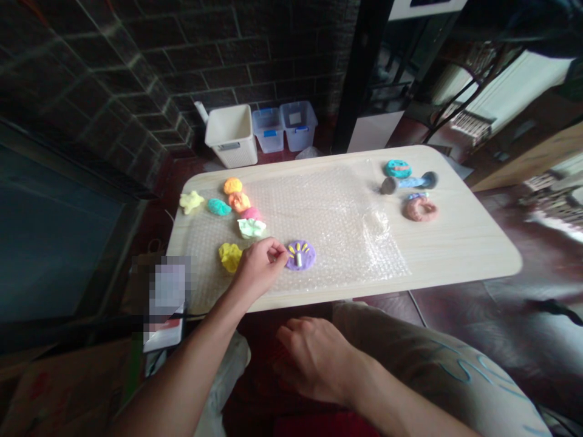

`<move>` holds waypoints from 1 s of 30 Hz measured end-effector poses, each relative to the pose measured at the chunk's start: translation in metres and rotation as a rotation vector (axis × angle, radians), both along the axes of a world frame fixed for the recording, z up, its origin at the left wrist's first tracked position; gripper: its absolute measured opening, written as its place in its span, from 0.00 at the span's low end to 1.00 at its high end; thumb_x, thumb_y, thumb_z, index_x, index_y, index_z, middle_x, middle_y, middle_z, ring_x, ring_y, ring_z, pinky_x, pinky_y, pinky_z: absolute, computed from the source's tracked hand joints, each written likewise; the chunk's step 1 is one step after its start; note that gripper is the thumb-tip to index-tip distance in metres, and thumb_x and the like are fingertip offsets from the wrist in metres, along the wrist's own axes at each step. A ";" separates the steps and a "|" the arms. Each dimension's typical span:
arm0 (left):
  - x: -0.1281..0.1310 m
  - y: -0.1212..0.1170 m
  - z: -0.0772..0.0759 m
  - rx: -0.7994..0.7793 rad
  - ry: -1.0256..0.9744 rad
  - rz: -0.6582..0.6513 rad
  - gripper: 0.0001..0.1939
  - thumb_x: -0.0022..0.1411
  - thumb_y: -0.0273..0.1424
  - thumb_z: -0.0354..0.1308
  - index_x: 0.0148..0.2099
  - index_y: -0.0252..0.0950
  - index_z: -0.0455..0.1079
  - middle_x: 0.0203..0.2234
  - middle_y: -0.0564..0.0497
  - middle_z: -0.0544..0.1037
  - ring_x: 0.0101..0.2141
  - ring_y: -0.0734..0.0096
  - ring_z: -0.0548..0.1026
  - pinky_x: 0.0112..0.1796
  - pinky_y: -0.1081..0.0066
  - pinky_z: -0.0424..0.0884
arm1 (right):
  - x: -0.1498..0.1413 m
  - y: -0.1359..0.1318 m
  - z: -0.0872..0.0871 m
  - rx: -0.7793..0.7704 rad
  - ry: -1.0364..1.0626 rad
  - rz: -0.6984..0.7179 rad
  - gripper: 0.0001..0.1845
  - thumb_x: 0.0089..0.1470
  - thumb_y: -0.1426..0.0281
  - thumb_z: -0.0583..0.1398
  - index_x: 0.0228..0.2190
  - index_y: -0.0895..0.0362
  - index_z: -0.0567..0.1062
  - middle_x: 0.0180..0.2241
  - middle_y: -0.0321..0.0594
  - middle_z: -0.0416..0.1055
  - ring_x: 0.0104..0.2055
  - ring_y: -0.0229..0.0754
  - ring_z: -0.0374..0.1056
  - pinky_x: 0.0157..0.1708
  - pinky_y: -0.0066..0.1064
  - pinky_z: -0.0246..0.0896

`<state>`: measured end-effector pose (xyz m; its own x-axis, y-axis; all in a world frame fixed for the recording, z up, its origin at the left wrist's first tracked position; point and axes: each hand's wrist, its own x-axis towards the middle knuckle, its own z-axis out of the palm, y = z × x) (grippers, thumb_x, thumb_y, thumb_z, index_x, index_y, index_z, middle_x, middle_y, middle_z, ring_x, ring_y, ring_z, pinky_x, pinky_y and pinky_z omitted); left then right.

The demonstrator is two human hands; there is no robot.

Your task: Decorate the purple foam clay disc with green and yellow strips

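My left hand [263, 262] is closed in a pinch at the left edge of a flat purple clay disc [308, 261]. Whatever lies between its fingertips is too small to make out. Several small yellow clay strips [298, 246] fan out on the disc above a short whitish clay stub [299, 260]. Just behind my left hand sits a yellow clay lump [229, 257]. Below the table's near edge, over my lap, my right hand [314, 352] has curled fingers; their tips are hidden, so I cannot see if it holds anything.
Bubble wrap [328, 200] covers much of the wooden table [478, 243]. Pale green [251, 228], orange [239, 202] and teal [219, 207] clay lumps lie left. A clay dumbbell shape [410, 182] and a pinkish clay ring [421, 209] are right. Bins [232, 136] stand beyond.
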<state>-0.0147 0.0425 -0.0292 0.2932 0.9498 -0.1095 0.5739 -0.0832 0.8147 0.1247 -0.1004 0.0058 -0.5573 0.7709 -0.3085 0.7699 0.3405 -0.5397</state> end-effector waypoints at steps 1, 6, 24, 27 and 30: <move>0.000 0.000 0.000 0.003 0.003 0.004 0.04 0.60 0.33 0.64 0.34 0.38 0.76 0.27 0.50 0.82 0.29 0.64 0.80 0.31 0.70 0.71 | 0.000 0.000 0.000 0.000 0.002 0.001 0.16 0.64 0.58 0.61 0.39 0.59 0.78 0.37 0.48 0.81 0.37 0.52 0.81 0.34 0.35 0.71; 0.000 0.001 -0.002 0.016 0.021 0.000 0.05 0.60 0.34 0.64 0.35 0.38 0.76 0.28 0.50 0.83 0.30 0.64 0.81 0.31 0.70 0.72 | 0.001 0.001 0.003 -0.016 0.002 0.000 0.15 0.64 0.59 0.61 0.39 0.59 0.78 0.37 0.47 0.81 0.37 0.53 0.81 0.34 0.35 0.71; -0.006 -0.003 0.014 0.018 0.127 0.032 0.07 0.59 0.29 0.61 0.39 0.35 0.79 0.32 0.47 0.85 0.34 0.59 0.82 0.36 0.66 0.72 | 0.036 0.028 0.013 0.089 0.436 -0.565 0.11 0.65 0.69 0.57 0.36 0.57 0.80 0.30 0.41 0.80 0.29 0.41 0.75 0.31 0.31 0.64; -0.007 -0.003 0.010 -0.015 0.117 0.036 0.09 0.58 0.28 0.62 0.41 0.34 0.80 0.32 0.45 0.85 0.34 0.57 0.82 0.36 0.64 0.73 | 0.053 0.046 0.006 0.175 0.528 -0.969 0.15 0.63 0.64 0.59 0.43 0.61 0.80 0.38 0.49 0.83 0.34 0.46 0.78 0.30 0.33 0.68; -0.006 -0.004 0.006 -0.041 0.066 0.033 0.09 0.58 0.28 0.63 0.41 0.34 0.81 0.34 0.44 0.86 0.35 0.57 0.83 0.37 0.63 0.74 | 0.061 0.060 -0.006 0.130 0.516 -1.043 0.23 0.58 0.65 0.60 0.51 0.65 0.79 0.44 0.55 0.83 0.36 0.49 0.79 0.33 0.36 0.72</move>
<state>-0.0206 0.0385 -0.0230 0.2522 0.9532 -0.1669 0.6287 -0.0303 0.7770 0.1858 -0.0400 -0.0001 0.3277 0.9377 -0.1153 0.4091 -0.2508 -0.8773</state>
